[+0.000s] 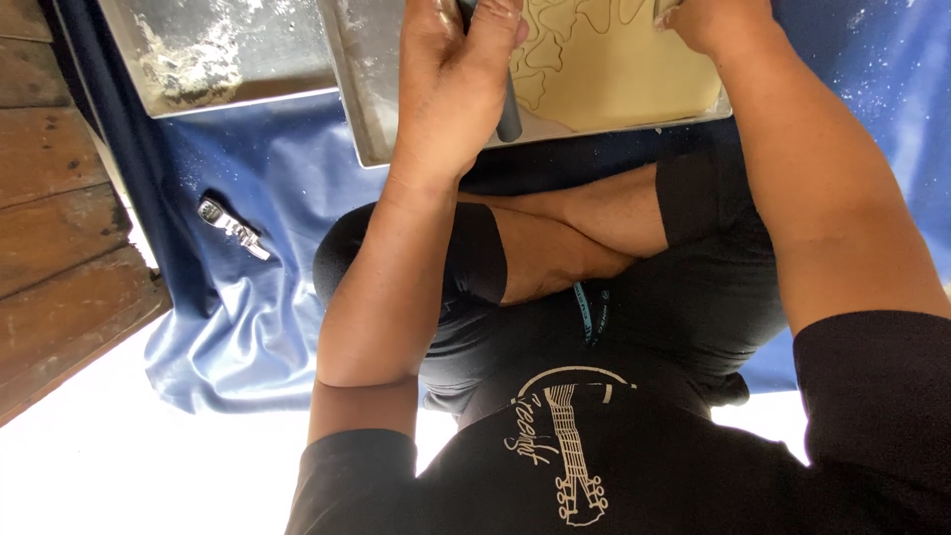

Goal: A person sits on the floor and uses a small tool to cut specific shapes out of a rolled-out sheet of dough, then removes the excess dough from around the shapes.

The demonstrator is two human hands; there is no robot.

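Observation:
My left hand is shut around a dark cylindrical tool handle, held over a metal tray. In the tray lies a flat tan sheet of dough with curved lines cut into it. My right hand rests on the far right part of the dough. Its fingers run off the top of the frame, so its grip is hidden. I sit cross-legged in dark shorts, with my knees just below the tray.
A second metal tray with floury residue lies at the top left. A blue cloth dusted with flour covers the floor, with a small shiny metal tool on it. Wooden planks border the left side.

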